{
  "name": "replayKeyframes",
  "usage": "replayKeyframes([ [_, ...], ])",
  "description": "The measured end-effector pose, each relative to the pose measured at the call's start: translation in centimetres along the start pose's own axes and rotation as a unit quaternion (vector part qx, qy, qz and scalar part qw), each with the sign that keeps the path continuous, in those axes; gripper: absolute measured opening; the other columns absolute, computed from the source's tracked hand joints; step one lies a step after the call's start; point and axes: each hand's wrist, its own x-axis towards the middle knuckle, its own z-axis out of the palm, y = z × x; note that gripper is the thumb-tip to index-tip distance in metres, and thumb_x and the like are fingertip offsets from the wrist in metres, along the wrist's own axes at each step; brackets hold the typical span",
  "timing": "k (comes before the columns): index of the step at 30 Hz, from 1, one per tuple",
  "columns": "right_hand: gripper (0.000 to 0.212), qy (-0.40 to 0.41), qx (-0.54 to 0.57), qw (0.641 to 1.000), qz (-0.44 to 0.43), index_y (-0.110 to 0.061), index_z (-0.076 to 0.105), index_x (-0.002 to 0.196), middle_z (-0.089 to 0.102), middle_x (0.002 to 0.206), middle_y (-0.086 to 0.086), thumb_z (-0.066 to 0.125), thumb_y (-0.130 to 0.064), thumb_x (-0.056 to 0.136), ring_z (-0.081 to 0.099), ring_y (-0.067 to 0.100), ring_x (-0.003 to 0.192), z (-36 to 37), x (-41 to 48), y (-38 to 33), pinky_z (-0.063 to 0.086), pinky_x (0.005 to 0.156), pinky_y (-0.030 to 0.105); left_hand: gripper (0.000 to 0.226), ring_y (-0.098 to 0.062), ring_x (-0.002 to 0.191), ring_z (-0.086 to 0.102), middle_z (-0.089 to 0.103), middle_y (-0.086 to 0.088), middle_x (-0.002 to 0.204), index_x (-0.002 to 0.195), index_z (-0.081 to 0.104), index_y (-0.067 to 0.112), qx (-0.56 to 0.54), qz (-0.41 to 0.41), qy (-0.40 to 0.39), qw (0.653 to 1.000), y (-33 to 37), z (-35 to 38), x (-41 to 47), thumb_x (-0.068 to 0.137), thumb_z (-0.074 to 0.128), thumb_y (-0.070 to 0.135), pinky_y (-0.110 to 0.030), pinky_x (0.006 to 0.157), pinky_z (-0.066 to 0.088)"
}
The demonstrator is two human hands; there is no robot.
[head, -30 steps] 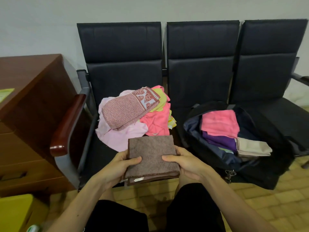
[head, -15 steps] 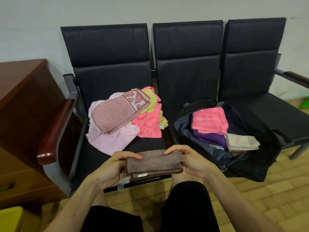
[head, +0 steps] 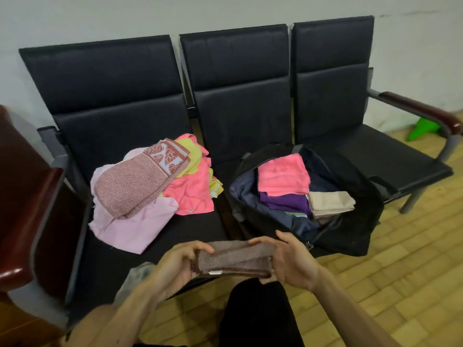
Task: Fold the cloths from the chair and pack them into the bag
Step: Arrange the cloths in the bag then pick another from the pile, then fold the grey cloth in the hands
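A folded brown towel (head: 233,259) is held flat between both hands in front of the chairs. My left hand (head: 175,264) grips its left end and my right hand (head: 288,261) grips its right end. A loose pile of cloths (head: 150,189) lies on the left seat: a patterned pink towel on top, pale pink, coral and yellow cloths beneath. The open black bag (head: 350,231) sits on the middle seat, holding folded pink, purple and beige cloths.
Three joined black chairs (head: 235,101) stand against a pale wall, with dark wooden armrests at both ends. A brown wooden cabinet (head: 15,196) is at the left. A green object (head: 421,131) lies on the tiled floor at right. My dark-trousered legs are below.
The brown towel went from a wide square to a narrower folded bundle held lower. The view shifted right and pulled back, showing the third chair's armrest.
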Motion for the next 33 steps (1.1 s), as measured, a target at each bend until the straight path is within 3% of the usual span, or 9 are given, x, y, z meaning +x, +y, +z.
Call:
replayKeyframes([
  [2, 0.041, 0.090, -0.044, 0.995, 0.006, -0.015, 0.068, 0.113, 0.065, 0.108, 0.013, 0.053, -0.049, 0.095, 0.065, 0.024, 0.086, -1.4, -0.3, 0.9, 0.053, 0.063, 0.033, 0.040, -0.030, 0.084, 0.068, 0.071, -0.022, 0.104, 0.085, 0.073, -0.002, 0.006, -0.039, 0.005, 0.999, -1.2, 1.0, 1.6, 0.091, 0.036, 0.009, -0.036, 0.069, 0.055],
  [4, 0.020, 0.172, -0.099, 0.980, -0.031, -0.018, 0.073, 0.101, 0.064, 0.105, 0.012, 0.069, -0.032, 0.086, 0.065, 0.022, 0.079, -3.2, -0.2, 1.7, 0.052, 0.061, 0.031, 0.030, -0.026, 0.085, 0.071, 0.074, -0.015, 0.103, 0.087, 0.078, 0.003, 0.065, -0.056, 0.021, 0.996, -2.2, 2.8, 3.8, 0.089, 0.055, 0.022, -0.034, 0.071, 0.055],
  [6, 0.016, 0.240, -0.128, 0.960, -0.064, -0.016, 0.072, 0.101, 0.066, 0.110, 0.013, 0.074, -0.015, 0.085, 0.067, 0.024, 0.089, -5.0, 0.0, 2.0, 0.055, 0.070, 0.033, 0.012, -0.022, 0.097, 0.071, 0.074, -0.010, 0.107, 0.090, 0.081, 0.017, 0.169, -0.035, 0.031, 0.985, -3.3, 4.7, 6.1, 0.080, 0.075, 0.018, -0.037, 0.082, 0.058],
  [10, 0.025, 0.359, -0.202, 0.899, -0.145, -0.010, 0.066, 0.109, 0.063, 0.106, 0.007, 0.072, -0.004, 0.085, 0.064, 0.018, 0.095, -7.9, 0.5, -0.6, 0.058, 0.079, 0.030, 0.026, -0.013, 0.110, 0.062, 0.066, 0.007, 0.117, 0.086, 0.079, 0.036, 0.306, 0.037, 0.030, 0.951, -2.9, 7.9, 11.6, 0.076, 0.084, 0.012, -0.034, 0.097, 0.054],
  [15, 0.028, 0.393, -0.307, 0.840, -0.214, -0.018, 0.065, 0.112, 0.055, 0.109, -0.013, 0.074, -0.014, 0.086, 0.059, 0.007, 0.100, -12.1, 3.4, -7.3, 0.056, 0.079, 0.025, 0.032, -0.013, 0.117, 0.056, 0.052, 0.011, 0.126, 0.095, 0.073, 0.037, 0.386, 0.135, 0.023, 0.912, 0.1, 10.6, 20.6, 0.080, 0.081, 0.010, -0.029, 0.097, 0.052],
  [19, 0.032, 0.431, -0.415, 0.775, -0.204, -0.018, 0.063, 0.112, 0.056, 0.113, 0.001, 0.077, -0.016, 0.083, 0.055, 0.013, 0.103, -16.1, 8.1, -10.4, 0.045, 0.085, 0.022, 0.030, -0.014, 0.123, 0.053, 0.052, 0.005, 0.129, 0.107, 0.074, 0.027, 0.467, 0.159, 0.062, 0.867, 1.0, 11.3, 26.7, 0.083, 0.078, 0.009, -0.014, 0.090, 0.042],
  [24, 0.036, 0.440, -0.458, 0.755, -0.161, -0.013, 0.063, 0.119, 0.046, 0.117, 0.006, 0.075, -0.015, 0.085, 0.048, 0.013, 0.100, -18.9, 11.3, -10.1, 0.039, 0.089, 0.018, 0.033, -0.019, 0.130, 0.048, 0.047, -0.003, 0.139, 0.123, 0.069, 0.018, 0.526, 0.126, 0.066, 0.839, -0.4, 11.4, 30.3, 0.092, 0.067, 0.008, -0.010, 0.092, 0.030],
  [30, 0.037, 0.460, -0.480, 0.733, -0.144, -0.016, 0.059, 0.121, 0.041, 0.126, 0.008, 0.073, -0.017, 0.086, 0.051, 0.022, 0.109, -19.8, 12.4, -8.2, 0.044, 0.100, 0.031, 0.032, -0.019, 0.133, 0.043, 0.041, -0.001, 0.139, 0.125, 0.067, 0.021, 0.552, 0.106, 0.054, 0.825, -1.7, 11.0, 32.0, 0.096, 0.063, 0.009, -0.013, 0.097, 0.027],
  [33, 0.038, 0.473, -0.518, 0.698, -0.142, -0.018, 0.059, 0.121, 0.044, 0.125, 0.011, 0.073, -0.021, 0.086, 0.049, 0.030, 0.113, -19.6, 12.7, -7.7, 0.044, 0.097, 0.038, 0.032, -0.020, 0.132, 0.041, 0.041, 0.001, 0.137, 0.124, 0.067, 0.028, 0.562, 0.101, 0.078, 0.817, -2.3, 11.0, 31.9, 0.095, 0.064, 0.016, -0.026, 0.105, 0.034],
])
